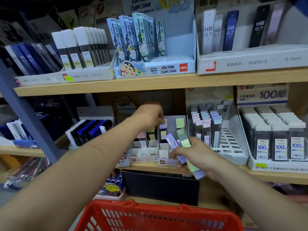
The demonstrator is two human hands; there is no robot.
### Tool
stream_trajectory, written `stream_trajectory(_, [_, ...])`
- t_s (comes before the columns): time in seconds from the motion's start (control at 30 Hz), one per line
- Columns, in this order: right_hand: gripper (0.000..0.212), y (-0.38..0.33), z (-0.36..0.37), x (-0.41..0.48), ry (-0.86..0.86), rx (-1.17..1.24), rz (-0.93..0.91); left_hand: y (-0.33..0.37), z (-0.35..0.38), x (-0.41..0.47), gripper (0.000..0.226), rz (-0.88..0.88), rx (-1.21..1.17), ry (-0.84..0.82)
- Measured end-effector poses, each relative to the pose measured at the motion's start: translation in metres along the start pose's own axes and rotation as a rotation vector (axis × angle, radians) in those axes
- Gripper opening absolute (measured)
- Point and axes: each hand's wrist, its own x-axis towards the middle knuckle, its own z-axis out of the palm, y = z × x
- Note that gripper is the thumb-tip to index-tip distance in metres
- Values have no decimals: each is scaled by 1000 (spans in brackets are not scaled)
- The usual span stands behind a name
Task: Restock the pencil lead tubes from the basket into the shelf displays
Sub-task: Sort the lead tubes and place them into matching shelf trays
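Note:
My left hand (150,114) reaches into the middle shelf and pinches the purple cap of a lead tube (163,130) standing in a small white divided display box (164,161). My right hand (197,154) grips a bundle of lead tubes (181,140), green and purple capped, in front of that box. Another green-capped tube (180,123) stands at the back of the box. The red basket (158,215) sits low at the bottom of the view; its contents are hidden.
The wooden shelf (106,86) above holds white-capped tubes (80,47), a cartoon display box (155,67) and an HB 0.7 display (250,62). On the middle shelf stand a pastel tube rack (215,130) and a 100-lead display (280,147). A dark box (161,187) sits below.

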Motion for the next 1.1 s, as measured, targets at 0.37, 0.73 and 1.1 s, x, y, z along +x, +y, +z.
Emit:
stream_trajectory(0.37, [13, -2, 2, -3, -49, 304, -22, -11, -15, -45, 13, -51, -438, 374])
stream_trajectory(0.73, [23, -7, 20, -16, -311, 349, 51, -8, 16, -138, 16, -197, -1274, 74])
stream_trajectory(1.1, [6, -11, 45, -23, -426, 283, 70, -17, 10, -152, 18, -141, -1334, -31])
